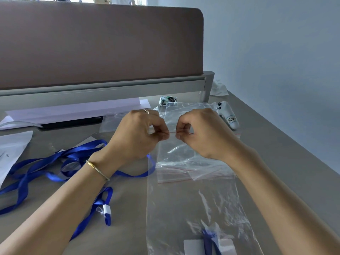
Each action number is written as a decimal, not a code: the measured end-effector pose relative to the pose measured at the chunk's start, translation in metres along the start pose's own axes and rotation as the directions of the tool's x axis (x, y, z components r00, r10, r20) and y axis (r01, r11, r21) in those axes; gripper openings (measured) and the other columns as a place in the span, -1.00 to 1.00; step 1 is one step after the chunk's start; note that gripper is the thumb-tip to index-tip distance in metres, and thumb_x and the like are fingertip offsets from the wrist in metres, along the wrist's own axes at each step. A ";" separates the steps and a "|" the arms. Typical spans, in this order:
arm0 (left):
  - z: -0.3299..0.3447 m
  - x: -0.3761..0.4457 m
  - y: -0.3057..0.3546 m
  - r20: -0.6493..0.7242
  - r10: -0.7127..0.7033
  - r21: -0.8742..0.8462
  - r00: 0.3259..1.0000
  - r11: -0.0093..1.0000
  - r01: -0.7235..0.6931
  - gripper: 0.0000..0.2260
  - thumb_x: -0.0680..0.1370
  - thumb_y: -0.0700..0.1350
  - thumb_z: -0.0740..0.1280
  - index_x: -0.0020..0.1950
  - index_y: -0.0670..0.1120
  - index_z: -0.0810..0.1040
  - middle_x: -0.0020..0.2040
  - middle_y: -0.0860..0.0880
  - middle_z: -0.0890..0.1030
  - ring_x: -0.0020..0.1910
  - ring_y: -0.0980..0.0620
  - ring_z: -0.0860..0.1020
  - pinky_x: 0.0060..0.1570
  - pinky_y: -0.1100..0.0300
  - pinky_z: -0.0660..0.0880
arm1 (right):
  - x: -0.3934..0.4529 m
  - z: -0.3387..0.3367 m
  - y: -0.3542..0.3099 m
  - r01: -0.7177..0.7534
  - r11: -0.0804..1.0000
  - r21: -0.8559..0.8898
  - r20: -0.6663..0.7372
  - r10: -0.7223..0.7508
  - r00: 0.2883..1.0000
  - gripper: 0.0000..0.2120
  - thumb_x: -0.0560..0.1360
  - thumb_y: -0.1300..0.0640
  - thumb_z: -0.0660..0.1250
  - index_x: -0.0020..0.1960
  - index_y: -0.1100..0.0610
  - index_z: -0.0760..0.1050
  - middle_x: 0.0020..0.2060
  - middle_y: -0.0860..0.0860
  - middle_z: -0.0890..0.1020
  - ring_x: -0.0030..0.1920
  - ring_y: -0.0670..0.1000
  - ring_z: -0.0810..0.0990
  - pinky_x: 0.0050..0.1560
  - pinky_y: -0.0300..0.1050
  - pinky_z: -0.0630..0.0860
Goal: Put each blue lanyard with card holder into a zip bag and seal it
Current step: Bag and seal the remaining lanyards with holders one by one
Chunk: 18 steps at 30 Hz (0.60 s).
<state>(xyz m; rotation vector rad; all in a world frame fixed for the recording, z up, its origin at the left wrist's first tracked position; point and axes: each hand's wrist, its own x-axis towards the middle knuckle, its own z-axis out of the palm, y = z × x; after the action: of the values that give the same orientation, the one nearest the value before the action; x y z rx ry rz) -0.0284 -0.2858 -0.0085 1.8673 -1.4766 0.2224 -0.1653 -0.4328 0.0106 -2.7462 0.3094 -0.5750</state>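
Zip bag (193, 199) top pinched by both hands' grip, left hand (139, 137), right hand (200, 135), over grey desk (276, 153).

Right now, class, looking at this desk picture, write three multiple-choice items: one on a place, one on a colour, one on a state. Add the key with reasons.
1. Where do the loose lanyards lie?
A. to the left of the held zip bag
B. on top of the partition
C. inside the white controller

2. What colour is the zip line on the held zip bag?
A. green
B. red
C. black

3. What are the two hands doing?
A. lying flat on the desk
B. holding a pen
C. pinching the bag's top edge

Key: 1 A, the blue straps spread left of the bag. 2 B, a red line runs between the fingers. 3 C, the left hand and right hand pinch the strip.
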 end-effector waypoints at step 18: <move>-0.005 -0.001 -0.008 0.016 -0.073 -0.037 0.997 0.997 0.074 -0.90 0.40 -0.21 0.56 -0.20 -0.02 0.72 -0.25 0.12 0.66 -0.17 0.12 0.60 -0.11 0.16 0.53 | 0.003 0.006 0.024 -0.095 0.995 0.015 -0.013 0.095 0.995 -0.89 0.43 0.02 0.54 -0.18 -0.01 0.63 -0.26 -0.11 0.69 -0.17 -0.06 0.64 -0.07 -0.02 0.60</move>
<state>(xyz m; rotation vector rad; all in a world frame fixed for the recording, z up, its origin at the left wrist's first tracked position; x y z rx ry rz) -0.0202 -0.2809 -0.0091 1.8928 -1.4099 0.1449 -0.1632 -0.4542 -0.0017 -2.6974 0.4347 -0.5694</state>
